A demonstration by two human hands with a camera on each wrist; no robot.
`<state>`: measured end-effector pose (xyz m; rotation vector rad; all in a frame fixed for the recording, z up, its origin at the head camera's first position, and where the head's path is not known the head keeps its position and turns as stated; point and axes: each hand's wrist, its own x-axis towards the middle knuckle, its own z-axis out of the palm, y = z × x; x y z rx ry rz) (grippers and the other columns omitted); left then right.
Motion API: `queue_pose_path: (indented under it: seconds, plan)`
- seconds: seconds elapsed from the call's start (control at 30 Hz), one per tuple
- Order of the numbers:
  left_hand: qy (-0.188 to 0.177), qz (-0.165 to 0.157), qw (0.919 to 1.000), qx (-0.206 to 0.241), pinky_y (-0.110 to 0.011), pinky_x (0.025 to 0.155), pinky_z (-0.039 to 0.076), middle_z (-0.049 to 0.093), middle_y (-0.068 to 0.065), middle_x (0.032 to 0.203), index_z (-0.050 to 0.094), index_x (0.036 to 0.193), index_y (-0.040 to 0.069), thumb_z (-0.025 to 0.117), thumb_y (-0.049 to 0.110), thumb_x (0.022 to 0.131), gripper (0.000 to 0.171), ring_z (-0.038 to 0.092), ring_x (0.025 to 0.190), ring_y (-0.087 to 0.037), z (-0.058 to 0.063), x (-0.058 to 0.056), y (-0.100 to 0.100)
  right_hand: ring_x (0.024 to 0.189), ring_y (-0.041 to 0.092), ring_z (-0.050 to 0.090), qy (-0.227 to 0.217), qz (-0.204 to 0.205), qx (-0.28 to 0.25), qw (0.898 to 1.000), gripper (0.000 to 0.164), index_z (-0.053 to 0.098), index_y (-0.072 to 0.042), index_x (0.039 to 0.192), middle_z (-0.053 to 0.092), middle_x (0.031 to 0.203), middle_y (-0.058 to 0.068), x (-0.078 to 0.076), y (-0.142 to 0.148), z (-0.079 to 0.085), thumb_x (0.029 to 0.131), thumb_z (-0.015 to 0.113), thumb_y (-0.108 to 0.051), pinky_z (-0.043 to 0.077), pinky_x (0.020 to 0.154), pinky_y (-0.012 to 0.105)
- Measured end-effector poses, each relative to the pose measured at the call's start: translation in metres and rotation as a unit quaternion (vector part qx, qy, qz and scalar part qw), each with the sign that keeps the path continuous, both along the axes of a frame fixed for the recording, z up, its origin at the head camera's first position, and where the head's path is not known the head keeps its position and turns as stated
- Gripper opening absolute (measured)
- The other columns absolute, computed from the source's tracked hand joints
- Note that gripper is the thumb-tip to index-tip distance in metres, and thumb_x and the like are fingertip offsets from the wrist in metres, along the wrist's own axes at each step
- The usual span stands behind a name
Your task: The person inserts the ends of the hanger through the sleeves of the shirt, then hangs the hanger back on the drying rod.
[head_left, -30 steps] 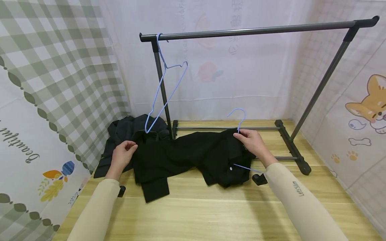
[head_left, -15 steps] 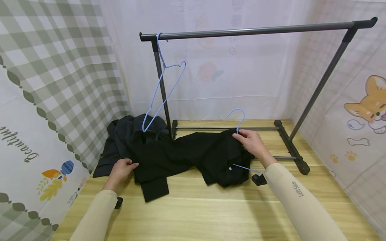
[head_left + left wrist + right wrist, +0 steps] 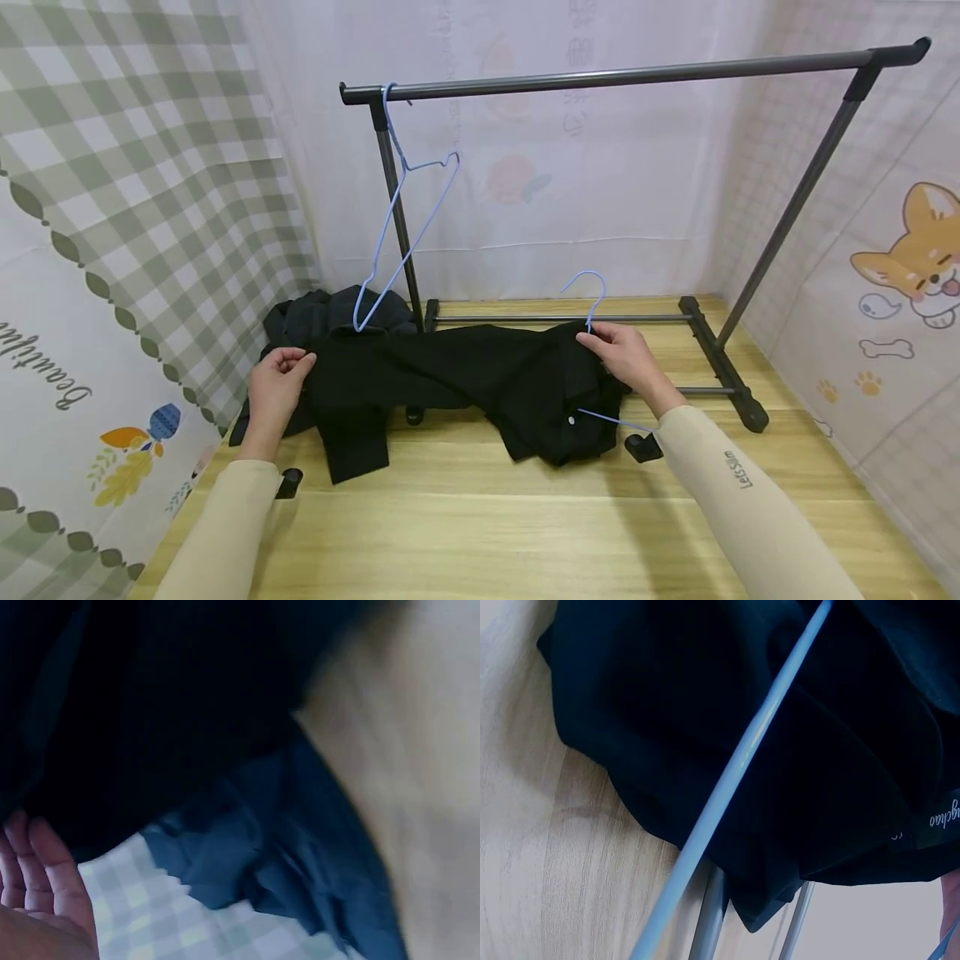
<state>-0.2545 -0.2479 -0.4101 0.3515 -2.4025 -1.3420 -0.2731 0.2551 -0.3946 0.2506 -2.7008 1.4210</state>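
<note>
A black garment [image 3: 450, 358] with a small white button [image 3: 572, 420] lies stretched sideways over the table. My left hand [image 3: 276, 392] pinches its left end between thumb and fingers. At the other end my right hand [image 3: 626, 358] pinches the cloth right by the hook of a blue hanger [image 3: 600, 292]. Most of that hanger is hidden by the cloth; one arm [image 3: 618, 421] sticks out below the right hand. In the right wrist view a blue rod of the hanger [image 3: 735, 765] crosses the black cloth, and a label [image 3: 945, 817] shows on its edge.
A grey metal clothes rack [image 3: 615, 79] stands behind, its feet on the wooden table [image 3: 480, 533]. A second blue hanger [image 3: 405, 242] hangs bare at the bar's left end. Dark clothing [image 3: 337, 308] lies heaped at the back left, near the checked curtain [image 3: 202, 167].
My left hand has moved lower along the garment's edge, then up and left, drawing the garment's left end leftward. The right hand has stayed almost still.
</note>
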Motion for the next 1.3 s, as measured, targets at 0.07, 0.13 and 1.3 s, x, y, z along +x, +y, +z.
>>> queue_pose_path:
  seconds: [0.07,0.13,1.3]
  plan:
    - [0.023,-0.007,0.9997,-0.004,-0.022,0.055,0.039,0.056,-0.002,0.075,0.063,0.094,0.009,0.065,0.038,0.083,0.031,0.049,0.064,-0.014,0.004,-0.002,0.007,0.053,0.022,0.045,-0.002,-0.001,0.000,1.000,0.033,0.063,-0.012,0.100,0.047,0.065,0.009,0.000,0.000,0.000,0.088,0.055,-0.042,0.039,0.050,0.032]
    - [0.026,-0.052,0.9980,-0.024,-0.026,0.059,0.040,0.060,-0.004,0.080,0.064,0.097,0.009,0.063,0.036,0.084,0.030,0.050,0.069,-0.016,0.004,-0.004,0.015,0.055,0.022,0.045,-0.004,-0.005,0.002,1.000,0.034,0.063,-0.013,0.103,0.049,0.067,0.009,0.000,0.000,-0.001,0.088,0.055,-0.042,0.039,0.051,0.032]
    - [-0.225,-0.193,0.9250,-0.238,-0.038,0.060,0.039,0.055,-0.015,0.076,0.057,0.072,0.000,0.059,0.007,0.076,0.008,0.049,0.066,-0.027,-0.046,0.016,-0.014,0.098,0.026,0.051,-0.012,0.006,0.004,1.000,0.048,0.057,-0.006,0.122,0.058,0.114,0.013,0.001,-0.003,-0.002,0.089,0.054,-0.041,0.042,0.083,0.041]
